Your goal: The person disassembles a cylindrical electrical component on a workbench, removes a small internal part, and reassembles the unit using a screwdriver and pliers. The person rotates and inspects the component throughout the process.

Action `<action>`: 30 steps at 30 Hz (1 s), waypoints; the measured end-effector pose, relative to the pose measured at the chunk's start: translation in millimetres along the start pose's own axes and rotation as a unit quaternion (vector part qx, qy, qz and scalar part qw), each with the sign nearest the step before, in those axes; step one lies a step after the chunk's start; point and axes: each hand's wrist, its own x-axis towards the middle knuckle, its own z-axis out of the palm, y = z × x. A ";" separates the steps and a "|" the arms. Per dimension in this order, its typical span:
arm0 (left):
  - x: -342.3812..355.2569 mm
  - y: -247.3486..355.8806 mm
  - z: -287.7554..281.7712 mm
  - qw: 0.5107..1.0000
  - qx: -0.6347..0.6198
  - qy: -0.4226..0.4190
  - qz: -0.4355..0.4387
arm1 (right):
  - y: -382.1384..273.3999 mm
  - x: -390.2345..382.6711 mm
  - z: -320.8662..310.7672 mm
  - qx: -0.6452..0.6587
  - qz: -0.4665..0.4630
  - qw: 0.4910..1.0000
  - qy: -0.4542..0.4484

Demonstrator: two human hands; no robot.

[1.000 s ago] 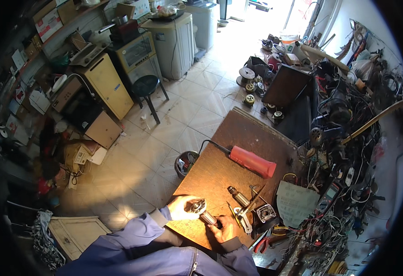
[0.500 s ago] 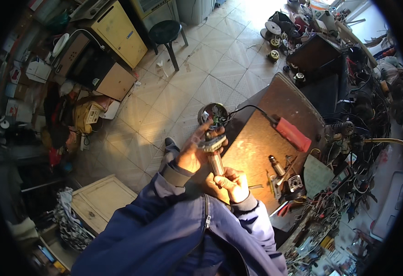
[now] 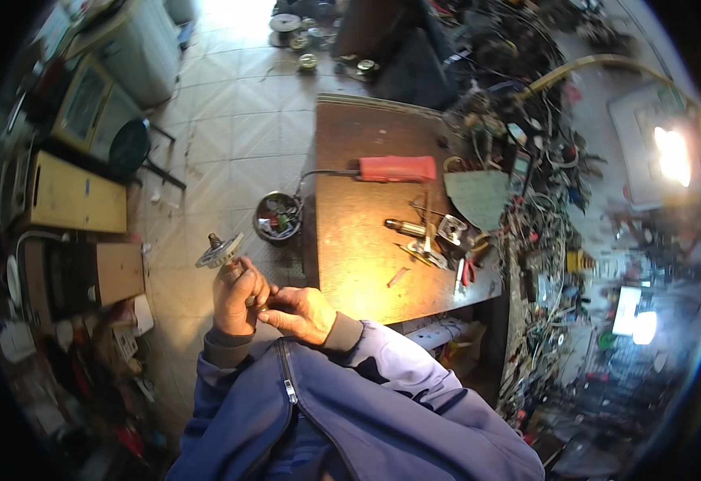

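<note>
Low over my lap, left of the wooden table, I hold a motor armature with a round, plate-like end piece (image 3: pixel 222 251). My left hand (image 3: pixel 238 298) is closed round its body, which the fingers mostly hide. The grey disc and a short dark shaft tip stick out above the fist, tilted up to the left. My right hand (image 3: pixel 306 314) is closed too, thumb and fingers pinching the lower end next to the left fist. Beyond the hands, beside the table, a round container (image 3: pixel 260 210) holds small mixed parts.
The wooden table (image 3: pixel 350 264) carries a red-handled corded tool (image 3: pixel 397 168), a metal cylindrical part (image 3: pixel 405 228), a metal housing (image 3: pixel 451 229), red-handled pliers (image 3: pixel 467 272) and a greenish sheet (image 3: pixel 479 199). Tangled wires and parts crowd its right side. A dark stool (image 3: pixel 129 144) stands far left.
My view has swung to the right. My left hand has moved from the plate down onto the armature's body, covering it, while my right hand stays at the lower end.
</note>
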 end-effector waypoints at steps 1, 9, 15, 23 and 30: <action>6.8 -8.7 7.7 0.999 0.046 -0.008 0.000 | 7.4 -13.0 -14.0 -0.030 0.003 0.999 0.034; 32.3 -92.7 107.0 0.980 0.080 0.011 -0.182 | 82.7 -127.0 -143.3 -0.126 0.070 0.973 0.179; 49.9 -170.4 134.9 0.957 -0.163 0.034 -0.239 | 131.5 -169.8 -206.6 0.028 0.096 0.968 0.230; 50.9 -186.5 158.6 0.955 -0.250 -0.064 -0.146 | 122.1 -173.9 -226.9 -0.026 0.100 0.973 0.204; 54.0 -194.0 141.6 0.981 -0.143 -0.066 -0.113 | 130.7 -166.3 -220.1 -0.009 0.112 0.974 0.196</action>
